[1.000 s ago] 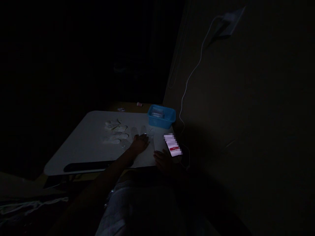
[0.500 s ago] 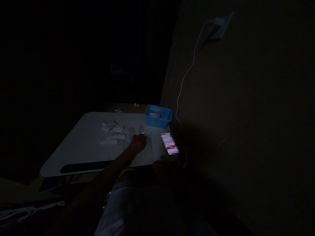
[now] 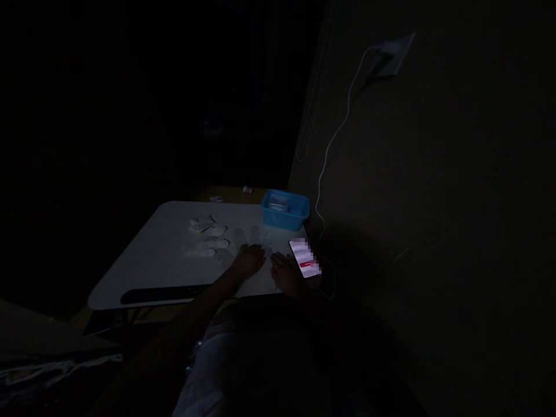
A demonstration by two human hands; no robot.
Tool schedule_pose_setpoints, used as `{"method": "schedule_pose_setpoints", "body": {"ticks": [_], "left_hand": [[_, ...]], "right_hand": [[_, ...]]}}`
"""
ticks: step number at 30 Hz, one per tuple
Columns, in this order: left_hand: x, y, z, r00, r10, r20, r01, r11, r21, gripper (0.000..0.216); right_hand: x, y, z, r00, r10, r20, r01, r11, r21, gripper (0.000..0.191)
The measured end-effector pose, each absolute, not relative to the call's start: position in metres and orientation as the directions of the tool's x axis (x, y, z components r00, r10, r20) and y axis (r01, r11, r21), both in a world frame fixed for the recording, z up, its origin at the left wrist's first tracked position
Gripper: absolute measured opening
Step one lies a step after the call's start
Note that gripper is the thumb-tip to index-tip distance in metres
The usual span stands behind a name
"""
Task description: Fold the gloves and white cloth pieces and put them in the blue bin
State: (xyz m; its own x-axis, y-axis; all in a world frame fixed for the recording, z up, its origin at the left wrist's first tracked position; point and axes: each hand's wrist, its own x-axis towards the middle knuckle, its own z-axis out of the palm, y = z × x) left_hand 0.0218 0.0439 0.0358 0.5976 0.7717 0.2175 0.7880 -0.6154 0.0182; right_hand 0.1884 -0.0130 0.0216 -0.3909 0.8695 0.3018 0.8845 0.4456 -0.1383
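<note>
In dim light, my left hand (image 3: 249, 260) lies on the white tabletop (image 3: 143, 255) with its fingers stretched out. My right hand (image 3: 286, 274) rests a short way to its right, also flat with fingers apart. Between and just beyond the hands is something thin and see-through (image 3: 269, 236), perhaps plastic; its edges are hard to make out. Two pale elongated shapes (image 3: 247, 236) lie beyond my left hand. Farther left are white crumpled cloth-like bundles (image 3: 206, 246). A phone (image 3: 304, 258) with a lit screen lies right beside my right hand.
A blue plastic basket (image 3: 284, 219) holding a clear box (image 3: 278, 203) stands at the table's far right corner. A white cable (image 3: 334, 136) hangs from a wall socket (image 3: 397, 55) on the right. A dark slot (image 3: 165, 294) runs along the near edge.
My right hand has come up from the table's near edge onto the tabletop, beside my left hand. The view has shifted slightly, so everything sits a little farther right.
</note>
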Motion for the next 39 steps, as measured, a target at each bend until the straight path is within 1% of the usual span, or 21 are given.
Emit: {"method": "schedule_pose_setpoints", "body": {"ticks": [3,8,13,15,18,22,28,34,37,39], "left_hand": [[0.021,0.042,0.037,0.601,0.766,0.230,0.783,-0.621,0.022,0.035],[0.019,0.042,0.040,0.590,0.769,0.248,0.781,-0.621,0.066,0.034],[0.018,0.045,0.038,0.570,0.777,0.268,0.795,-0.603,0.057,0.031],[0.017,0.046,0.034,0.558,0.784,0.271,0.805,-0.591,0.054,0.033],[0.017,0.047,0.029,0.550,0.794,0.259,0.813,-0.580,0.052,0.037],[0.015,0.049,0.029,0.563,0.789,0.247,0.804,-0.592,0.057,0.034],[0.009,0.053,0.033,0.550,0.790,0.270,0.807,-0.587,0.071,0.034],[0.011,0.057,0.031,0.551,0.794,0.259,0.806,-0.586,0.081,0.036],[0.005,0.056,0.040,0.502,0.815,0.291,0.833,-0.546,0.091,0.037],[-0.007,0.051,0.050,0.407,0.858,0.313,0.883,-0.457,0.104,0.038]], "right_hand": [[0.186,-0.011,0.020,-0.385,0.882,0.273,0.894,0.429,-0.126,0.038],[0.189,-0.011,0.021,-0.367,0.894,0.258,0.900,0.411,-0.145,0.036],[0.189,-0.005,0.024,-0.335,0.899,0.283,0.901,0.394,-0.183,0.035],[0.186,0.000,0.026,-0.333,0.897,0.290,0.904,0.391,-0.172,0.036],[0.181,0.004,0.029,-0.350,0.893,0.283,0.910,0.396,-0.124,0.039],[0.179,0.006,0.027,-0.370,0.890,0.265,0.911,0.403,-0.081,0.040],[0.186,0.007,0.023,-0.389,0.885,0.255,0.902,0.422,-0.086,0.040],[0.176,0.009,0.026,-0.352,0.887,0.299,0.919,0.388,-0.070,0.044],[0.173,0.011,0.025,-0.330,0.898,0.291,0.927,0.366,-0.076,0.046],[0.174,0.013,0.023,-0.322,0.901,0.290,0.931,0.357,-0.076,0.047]]}}
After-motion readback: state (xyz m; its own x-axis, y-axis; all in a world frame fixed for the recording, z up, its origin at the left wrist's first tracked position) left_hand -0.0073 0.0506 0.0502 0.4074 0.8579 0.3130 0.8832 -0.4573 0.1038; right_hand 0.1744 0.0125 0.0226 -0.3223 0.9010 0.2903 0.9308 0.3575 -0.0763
